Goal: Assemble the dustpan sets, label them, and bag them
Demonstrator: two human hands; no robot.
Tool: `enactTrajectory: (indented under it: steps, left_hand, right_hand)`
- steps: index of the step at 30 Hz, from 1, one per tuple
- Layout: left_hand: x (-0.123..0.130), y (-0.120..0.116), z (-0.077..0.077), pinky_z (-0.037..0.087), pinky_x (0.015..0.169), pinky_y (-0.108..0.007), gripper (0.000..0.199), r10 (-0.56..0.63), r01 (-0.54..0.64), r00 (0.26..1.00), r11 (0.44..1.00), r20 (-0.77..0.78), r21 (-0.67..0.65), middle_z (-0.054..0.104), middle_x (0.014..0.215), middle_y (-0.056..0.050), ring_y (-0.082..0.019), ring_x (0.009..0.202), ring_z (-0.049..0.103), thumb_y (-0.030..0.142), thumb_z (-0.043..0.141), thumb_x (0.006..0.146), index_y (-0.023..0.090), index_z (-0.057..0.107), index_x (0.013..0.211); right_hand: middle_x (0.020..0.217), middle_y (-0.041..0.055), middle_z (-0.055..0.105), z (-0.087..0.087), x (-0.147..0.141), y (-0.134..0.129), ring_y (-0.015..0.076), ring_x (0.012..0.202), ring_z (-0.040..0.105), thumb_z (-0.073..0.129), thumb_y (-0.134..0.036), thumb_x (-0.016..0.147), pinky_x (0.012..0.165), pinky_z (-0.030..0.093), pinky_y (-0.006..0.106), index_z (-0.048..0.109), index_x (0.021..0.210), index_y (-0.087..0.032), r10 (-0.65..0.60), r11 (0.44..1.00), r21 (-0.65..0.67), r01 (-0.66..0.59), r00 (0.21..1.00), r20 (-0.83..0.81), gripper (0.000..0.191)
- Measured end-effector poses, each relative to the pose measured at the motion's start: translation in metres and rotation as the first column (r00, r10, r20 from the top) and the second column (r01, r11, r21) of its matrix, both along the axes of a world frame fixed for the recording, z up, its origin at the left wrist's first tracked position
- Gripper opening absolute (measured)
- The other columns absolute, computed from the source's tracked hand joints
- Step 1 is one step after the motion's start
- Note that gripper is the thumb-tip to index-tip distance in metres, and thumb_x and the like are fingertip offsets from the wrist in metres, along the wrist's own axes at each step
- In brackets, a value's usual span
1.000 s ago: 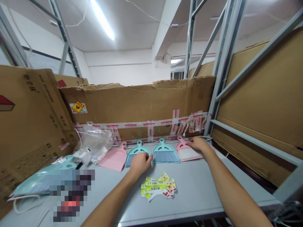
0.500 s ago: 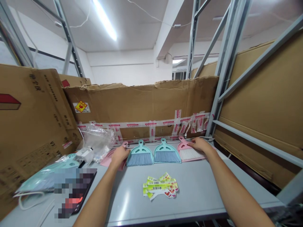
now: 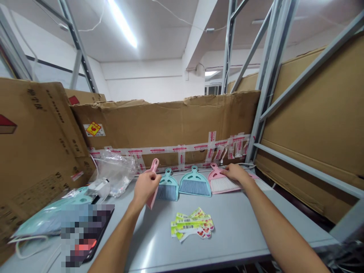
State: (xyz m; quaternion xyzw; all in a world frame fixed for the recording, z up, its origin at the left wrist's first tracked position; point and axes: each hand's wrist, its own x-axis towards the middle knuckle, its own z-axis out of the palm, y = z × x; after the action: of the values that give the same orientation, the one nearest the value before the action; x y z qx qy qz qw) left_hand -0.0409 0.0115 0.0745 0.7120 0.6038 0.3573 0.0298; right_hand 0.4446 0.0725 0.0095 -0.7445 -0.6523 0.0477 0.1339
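My left hand (image 3: 146, 186) is closed round a pink dustpan (image 3: 154, 197), tilted up on edge above the grey table, its handle pointing up. Just right of it, a turquoise dustpan with a blue-bristled brush (image 3: 168, 191) is partly covered by that pink one. A second turquoise dustpan with a brush (image 3: 195, 186) lies in the middle of the row. My right hand (image 3: 235, 173) has its fingers closed on the upper right edge of a pink dustpan with a white-bristled brush (image 3: 223, 183). Partly behind my right wrist lies another pink-and-white piece (image 3: 261, 183).
Several yellow-green printed labels (image 3: 192, 224) lie in a pile on the table (image 3: 227, 235). At left are a phone (image 3: 99, 231), a white adapter (image 3: 99, 188), clear plastic bags (image 3: 115, 172) and a bagged turquoise set (image 3: 51, 210). A large carton (image 3: 167, 125) stands behind.
My left hand has raised the pink dustpan from the table, tipped it upright and brought it right, in front of the first turquoise set. My right hand stays at the other pink set.
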Motion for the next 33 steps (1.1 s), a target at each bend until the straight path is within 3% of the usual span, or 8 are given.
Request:
enactTrajectory:
  steps: [9, 14, 16, 18, 20, 24, 28, 33]
  left_hand:
    - [0.008, -0.006, -0.009, 0.03, 0.061, -0.029, 0.033, -0.192, 0.182, 0.981, 0.94, 0.005, 0.288, 0.054, 0.056, 0.003, -0.013, 0.056, 0.044, 0.026, 0.058, 0.089, 0.022, 0.047, 0.057]
    - [0.022, -0.012, -0.021, 0.033, 0.06, -0.03, 0.034, -0.26, 0.32, 0.944, 0.87, -0.201, 0.375, 0.058, 0.059, 0.001, -0.014, 0.055, 0.047, 0.025, 0.056, 0.098, 0.023, 0.052, 0.064]
    - [0.035, -0.018, -0.027, 0.037, 0.063, -0.031, 0.034, -0.294, 0.414, 0.888, 0.846, -0.354, 0.336, 0.063, 0.065, -0.002, -0.016, 0.061, 0.054, 0.025, 0.055, 0.102, 0.023, 0.057, 0.068]
    - [0.05, -0.025, -0.033, 0.041, 0.066, -0.031, 0.033, -0.347, 0.52, 0.797, 0.81, -0.495, 0.269, 0.066, 0.072, -0.005, -0.018, 0.069, 0.061, 0.025, 0.055, 0.105, 0.023, 0.062, 0.073]
    - [0.062, -0.029, -0.038, 0.043, 0.068, -0.032, 0.03, -0.367, 0.58, 0.737, 0.773, -0.567, 0.255, 0.067, 0.075, -0.006, -0.02, 0.073, 0.064, 0.024, 0.054, 0.107, 0.023, 0.066, 0.079]
    - [0.07, -0.026, -0.043, 0.042, 0.067, -0.034, 0.03, -0.299, 0.556, 0.739, 0.776, -0.604, 0.297, 0.067, 0.078, -0.006, -0.02, 0.074, 0.064, 0.022, 0.051, 0.111, 0.022, 0.066, 0.085]
    - [0.07, -0.019, -0.043, 0.042, 0.068, -0.036, 0.028, -0.223, 0.515, 0.733, 0.799, -0.643, 0.31, 0.069, 0.085, -0.007, -0.023, 0.081, 0.065, 0.023, 0.053, 0.113, 0.02, 0.066, 0.089]
    - [0.071, -0.026, -0.035, 0.047, 0.08, -0.038, 0.017, -0.333, 0.574, 0.703, 0.788, -0.629, 0.224, 0.074, 0.101, -0.008, -0.026, 0.095, 0.067, 0.031, 0.056, 0.114, 0.021, 0.069, 0.111]
  right_hand:
    - [0.102, 0.0185, 0.085, -0.002, -0.039, -0.003, 0.0316, 0.096, 0.079, 0.076, -0.046, 0.095, 0.08, 0.049, 0.032, 0.088, 0.096, -0.018, 0.074, 0.997, 0.006, -0.074, 0.997, -0.027, 0.03]
    - [0.12, 0.0203, 0.08, 0.018, -0.078, -0.018, 0.0323, 0.116, 0.073, 0.059, -0.057, 0.106, 0.098, 0.051, 0.036, 0.083, 0.114, -0.015, 0.179, 0.966, 0.214, -0.144, 0.971, -0.156, 0.049]
    - [0.117, 0.0153, 0.08, 0.024, -0.109, -0.029, 0.0299, 0.11, 0.073, 0.054, -0.07, 0.106, 0.094, 0.055, 0.037, 0.08, 0.121, -0.018, 0.428, 0.895, 0.34, -0.29, 0.773, -0.468, 0.06]
    - [0.12, 0.0118, 0.078, 0.024, -0.143, -0.043, 0.028, 0.1, 0.074, 0.058, -0.082, 0.098, 0.085, 0.06, 0.038, 0.073, 0.14, -0.023, 0.573, 0.776, 0.359, -0.519, 0.341, -0.745, 0.074]
    - [0.127, 0.0109, 0.075, 0.022, -0.17, -0.057, 0.0265, 0.099, 0.074, 0.073, -0.083, 0.089, 0.085, 0.062, 0.039, 0.069, 0.143, -0.026, 0.53, 0.69, 0.421, -0.589, 0.014, -0.848, 0.079]
    - [0.125, 0.0132, 0.076, 0.019, -0.189, -0.075, 0.0308, 0.111, 0.073, 0.07, -0.084, 0.09, 0.089, 0.064, 0.043, 0.074, 0.132, -0.026, 0.385, 0.652, 0.462, -0.601, -0.263, -0.885, 0.071]
    - [0.114, 0.0119, 0.079, 0.014, -0.191, -0.074, 0.0301, 0.106, 0.073, 0.072, -0.083, 0.088, 0.087, 0.064, 0.043, 0.077, 0.122, -0.024, 0.373, 0.645, 0.445, -0.621, -0.252, -0.893, 0.068]
    - [0.081, 0.0042, 0.075, -0.002, -0.194, -0.041, 0.0214, 0.074, 0.066, 0.095, -0.065, 0.073, 0.069, 0.058, 0.034, 0.076, 0.092, -0.018, 0.425, 0.89, 0.408, -0.203, 0.051, -0.904, 0.054]
